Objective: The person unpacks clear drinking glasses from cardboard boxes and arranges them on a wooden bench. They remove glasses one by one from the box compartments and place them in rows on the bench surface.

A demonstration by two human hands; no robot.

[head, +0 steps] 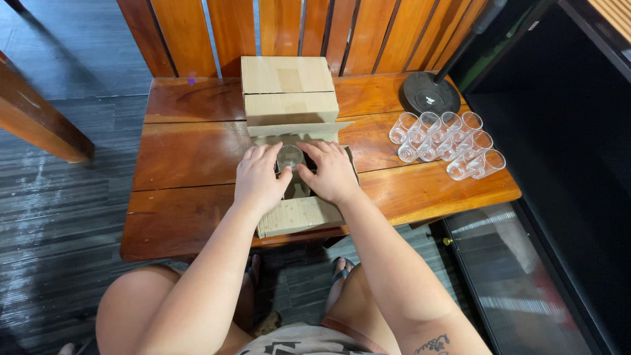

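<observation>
An open cardboard box [299,213] lies on the wooden table [190,158] in front of me, flaps spread. A clear drinking glass [289,156] stands in the box's opening, seen from above. My left hand [259,177] rests on the box at the glass's left side, fingers curled toward it. My right hand [332,172] mirrors it on the right, fingertips touching the glass's rim. Both hands seem to grip the glass between them. The inside of the box is mostly hidden under my hands.
A closed cardboard box [288,89] sits just behind the open one. Several clear glasses [444,141] lie clustered at the table's right end, beside a black round stand base [430,93]. Wooden slats rise behind the table; my knees are under its near edge.
</observation>
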